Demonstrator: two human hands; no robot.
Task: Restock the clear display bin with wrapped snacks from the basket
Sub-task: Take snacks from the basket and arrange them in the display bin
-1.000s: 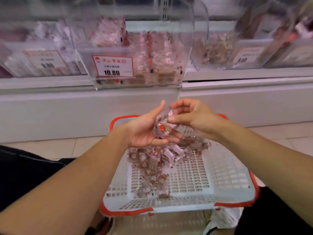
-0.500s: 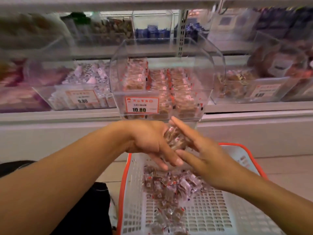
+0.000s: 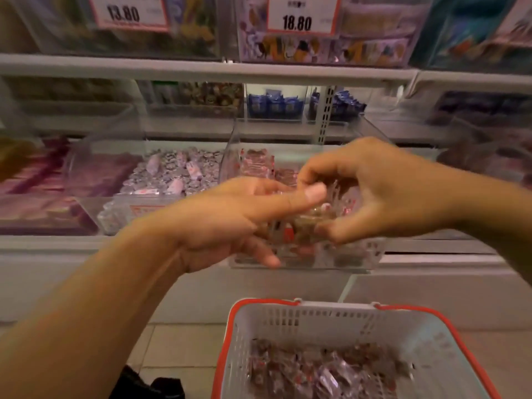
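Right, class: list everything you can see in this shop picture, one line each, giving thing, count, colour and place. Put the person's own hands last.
wrapped snacks: a handful, clear wrap with red and brown, held between both hands in front of the bin
clear display bin: one, transparent, on the lower shelf behind the hands, part-filled
basket: one, white with red rim, on the floor below, with more snacks inside
neighbouring bin: one, clear, left of the display bin, with silvery and pink sweets
price tags: two readable, white with red border, top shelf
blue packets: several, middle shelf
left hand: one, cupping the snacks
right hand: one, fingers closed over the snacks
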